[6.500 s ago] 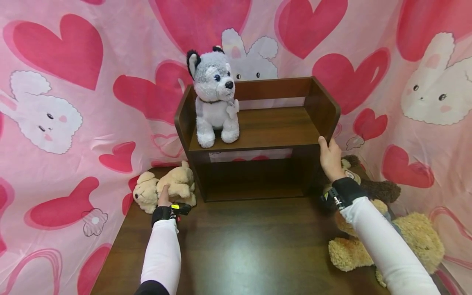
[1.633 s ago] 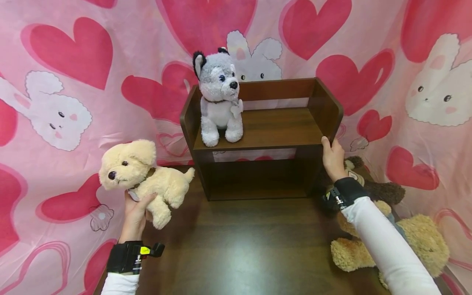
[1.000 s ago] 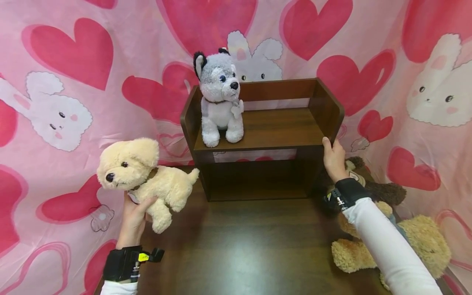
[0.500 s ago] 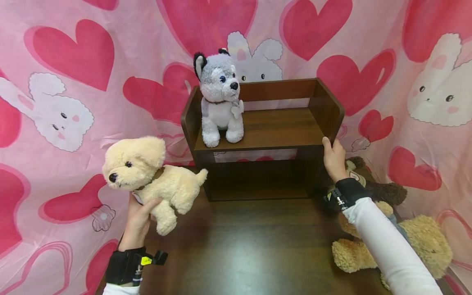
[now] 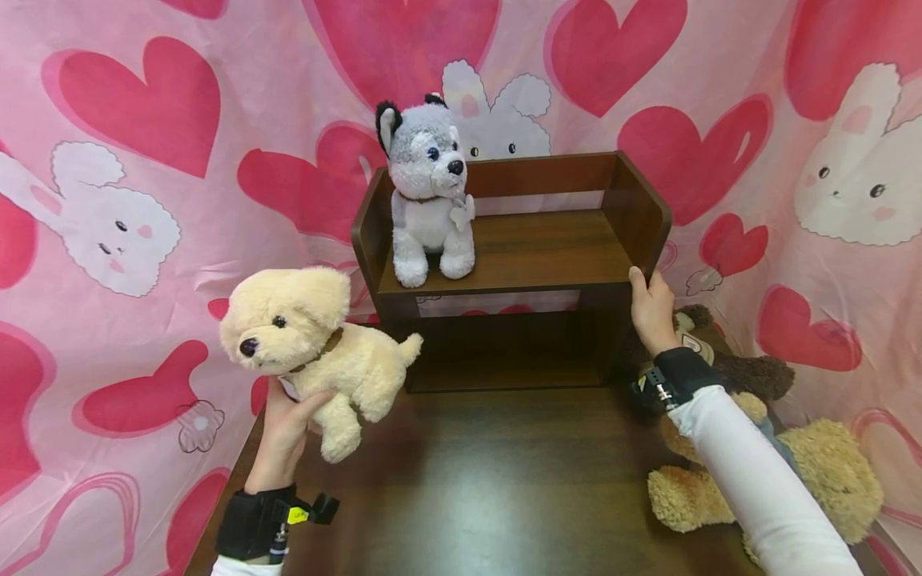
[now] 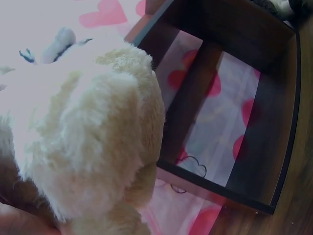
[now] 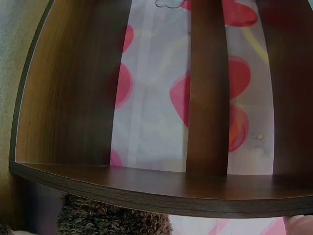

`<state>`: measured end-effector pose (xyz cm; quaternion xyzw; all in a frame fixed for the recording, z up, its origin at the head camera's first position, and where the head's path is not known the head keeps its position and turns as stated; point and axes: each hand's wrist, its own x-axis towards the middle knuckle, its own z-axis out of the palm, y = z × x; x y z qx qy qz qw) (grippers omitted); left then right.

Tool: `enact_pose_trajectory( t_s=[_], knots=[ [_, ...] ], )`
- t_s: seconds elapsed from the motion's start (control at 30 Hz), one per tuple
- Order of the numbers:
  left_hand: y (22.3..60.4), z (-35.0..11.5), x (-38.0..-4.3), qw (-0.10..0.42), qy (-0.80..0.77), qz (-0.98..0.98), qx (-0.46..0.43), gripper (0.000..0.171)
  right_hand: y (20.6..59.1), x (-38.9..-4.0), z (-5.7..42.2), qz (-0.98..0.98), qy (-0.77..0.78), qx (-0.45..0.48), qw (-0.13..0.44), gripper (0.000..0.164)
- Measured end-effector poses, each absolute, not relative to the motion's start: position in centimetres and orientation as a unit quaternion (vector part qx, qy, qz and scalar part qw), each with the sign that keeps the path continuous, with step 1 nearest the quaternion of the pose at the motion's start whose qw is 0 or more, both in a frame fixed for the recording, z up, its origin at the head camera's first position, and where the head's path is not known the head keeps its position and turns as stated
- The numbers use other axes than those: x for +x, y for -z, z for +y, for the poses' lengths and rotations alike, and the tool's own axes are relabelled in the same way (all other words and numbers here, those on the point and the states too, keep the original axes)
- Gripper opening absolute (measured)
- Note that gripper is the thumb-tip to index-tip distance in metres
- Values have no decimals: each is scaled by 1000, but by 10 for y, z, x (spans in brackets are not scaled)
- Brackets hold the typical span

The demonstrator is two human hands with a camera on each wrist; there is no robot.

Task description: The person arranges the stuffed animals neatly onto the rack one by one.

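Note:
My left hand (image 5: 283, 436) grips a cream plush puppy (image 5: 363, 364) from below, around its chest, in the air left of a dark wooden shelf (image 5: 547, 252). The puppy's head points left and its tail points right. In the left wrist view its fur (image 6: 93, 137) covers much of the frame and only a bit of the hand (image 6: 22, 223) shows. My right hand (image 5: 651, 310) holds the right side panel of the shelf near the upper board, thumb on the front edge and fingers outside. A grey-and-white plush husky (image 5: 428, 200) sits upright at the left of the upper board.
Right of the shelf, a dark brown plush toy (image 5: 752, 376) and a tan teddy bear (image 5: 828, 472) lie partly hidden behind my right arm. The shelf stands on a brown table (image 5: 490, 480). Pink cloth (image 5: 144, 336) with hearts and bunnies hangs around it.
My left hand first held the puppy down on the table, then lifted it. Over the last second it has moved right, towards the shelf. My right hand stays on the shelf.

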<state>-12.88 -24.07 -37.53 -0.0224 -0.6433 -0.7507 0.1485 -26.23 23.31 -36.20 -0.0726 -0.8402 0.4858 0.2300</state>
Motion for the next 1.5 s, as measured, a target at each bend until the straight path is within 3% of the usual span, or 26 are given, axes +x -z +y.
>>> enact_pose_trajectory(
  t_s=[1.5],
  knots=[
    [375,-182,-133,141,713,-672,-142,81,363,-264,235,-842,-484,-67,227,47]
  ],
)
